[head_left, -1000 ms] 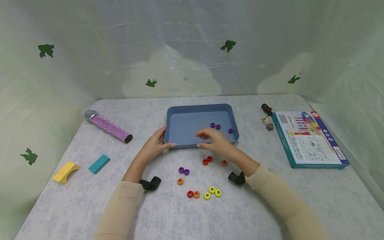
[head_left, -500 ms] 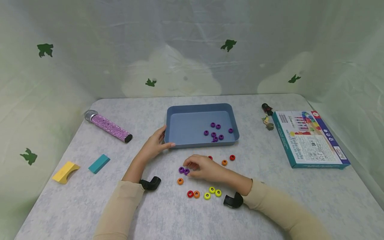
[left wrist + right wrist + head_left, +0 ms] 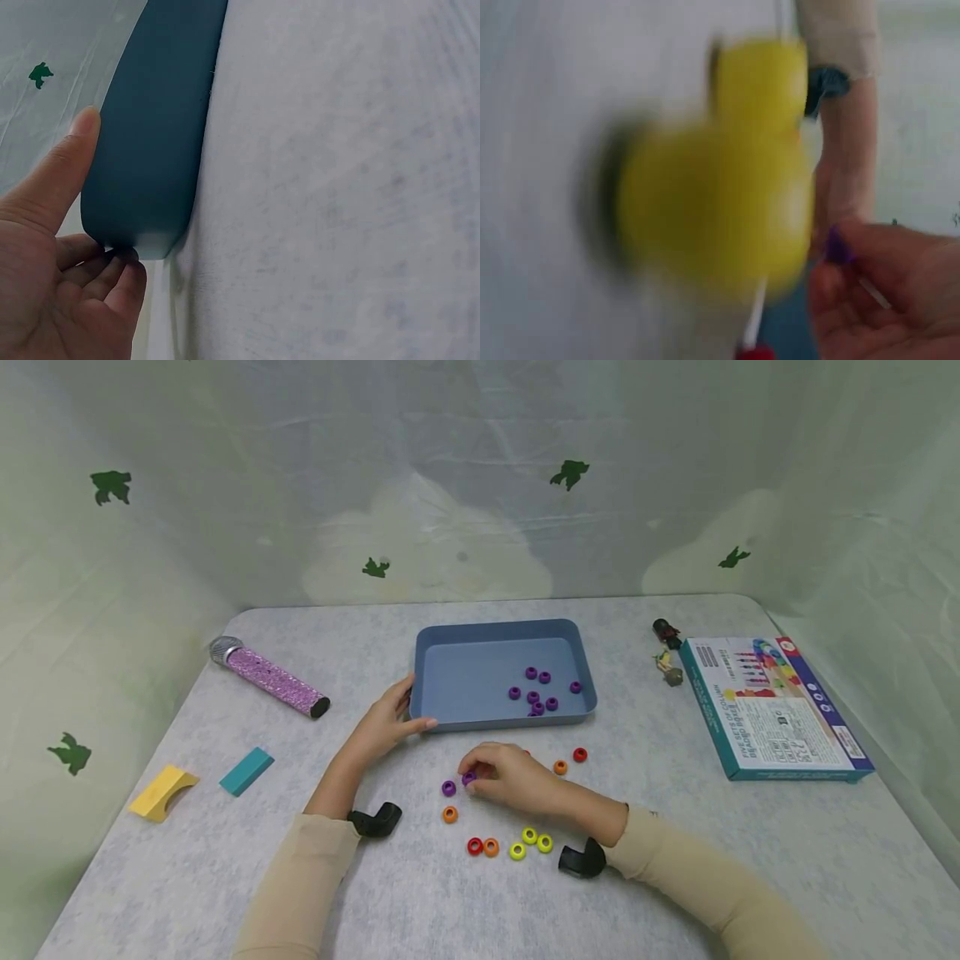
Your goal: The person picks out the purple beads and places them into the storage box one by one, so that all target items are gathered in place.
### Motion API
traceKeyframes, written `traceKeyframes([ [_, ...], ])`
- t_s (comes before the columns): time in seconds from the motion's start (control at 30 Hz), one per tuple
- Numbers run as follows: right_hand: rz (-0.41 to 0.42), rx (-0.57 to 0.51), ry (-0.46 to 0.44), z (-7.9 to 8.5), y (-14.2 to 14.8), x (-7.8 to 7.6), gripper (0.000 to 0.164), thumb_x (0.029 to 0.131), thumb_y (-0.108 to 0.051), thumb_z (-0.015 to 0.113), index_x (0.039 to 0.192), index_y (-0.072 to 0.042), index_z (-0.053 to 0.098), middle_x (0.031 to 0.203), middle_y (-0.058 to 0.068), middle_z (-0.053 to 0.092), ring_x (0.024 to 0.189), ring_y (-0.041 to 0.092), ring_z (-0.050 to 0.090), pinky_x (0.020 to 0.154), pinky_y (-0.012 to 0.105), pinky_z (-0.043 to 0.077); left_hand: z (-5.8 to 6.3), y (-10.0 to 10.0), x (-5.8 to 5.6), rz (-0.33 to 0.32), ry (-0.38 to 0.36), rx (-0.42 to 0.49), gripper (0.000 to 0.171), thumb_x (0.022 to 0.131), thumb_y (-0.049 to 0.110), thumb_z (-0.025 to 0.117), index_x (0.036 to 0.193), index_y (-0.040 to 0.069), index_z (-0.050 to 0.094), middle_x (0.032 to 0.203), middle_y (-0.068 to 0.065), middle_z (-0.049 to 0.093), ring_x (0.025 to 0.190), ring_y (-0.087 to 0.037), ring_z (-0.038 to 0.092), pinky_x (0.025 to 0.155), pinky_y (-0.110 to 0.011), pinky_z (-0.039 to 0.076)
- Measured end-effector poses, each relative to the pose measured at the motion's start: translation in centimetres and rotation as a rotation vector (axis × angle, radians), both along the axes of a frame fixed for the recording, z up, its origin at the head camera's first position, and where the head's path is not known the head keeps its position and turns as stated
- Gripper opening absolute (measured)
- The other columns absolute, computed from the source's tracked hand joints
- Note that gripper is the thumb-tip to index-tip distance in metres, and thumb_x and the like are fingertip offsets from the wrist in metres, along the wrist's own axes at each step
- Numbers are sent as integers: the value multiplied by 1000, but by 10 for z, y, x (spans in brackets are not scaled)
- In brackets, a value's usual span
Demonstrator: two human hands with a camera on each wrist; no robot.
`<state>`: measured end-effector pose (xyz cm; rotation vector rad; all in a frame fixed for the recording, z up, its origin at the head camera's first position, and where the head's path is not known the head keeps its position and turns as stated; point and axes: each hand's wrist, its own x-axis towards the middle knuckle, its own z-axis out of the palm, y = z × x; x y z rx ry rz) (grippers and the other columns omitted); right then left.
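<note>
My left hand holds the near left corner of a shallow blue tray. In the left wrist view its thumb lies against the tray wall and the fingers curl at the corner. Several purple beads lie in the tray's right half. In front of the tray, my right hand pinches a purple bead between thumb and forefinger. Another purple bead rests on the table just left of those fingertips. A red bead behind the right hand is mostly hidden.
Nearer lie orange, red and yellow beads; a red bead sits right. Left are a glittery microphone, teal block and yellow arch block. Right are a boxed bead set and two figurines.
My right hand came from over the tray to the purple beads in front and took one. More purple beads lie in the tray. A red bead sits farther right. My left hand stayed put.
</note>
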<state>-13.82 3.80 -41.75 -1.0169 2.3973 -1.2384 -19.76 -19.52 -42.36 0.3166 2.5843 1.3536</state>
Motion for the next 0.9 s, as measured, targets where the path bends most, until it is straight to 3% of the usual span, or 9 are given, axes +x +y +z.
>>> traceKeyframes([
  [0.17,-96,-83,52,16,17,-22,23,77,-12,59,99,-9,57,90,-7,54,78,3,49,69,18,44,0,0,1,9,-9,-6,95,64,48,62,134,13,8,136,-8,9,120,-22,18,97,-32,23],
  [0.33,-234,-118,81,17,37,-56,22,77,-15,58,99,-10,57,92,-4,53,80,6,51,67,20,46,1,1,1,7,-14,-7,95,64,48,62,134,14,7,136,-7,8,121,-22,18,97,-32,23],
  [0.57,-357,60,45,6,53,-92,23,78,-12,57,100,-6,57,93,1,55,83,12,51,69,25,45,1,0,2,4,-9,-1,95,65,47,62,134,13,8,136,-8,9,120,-22,18,97,-32,23],
  [0.9,-347,229,-54,3,51,-101,17,77,-11,59,94,-9,58,87,2,56,80,13,51,64,26,45,1,0,1,-3,3,1,94,65,46,62,134,12,8,136,-8,9,121,-22,18,97,-32,23],
])
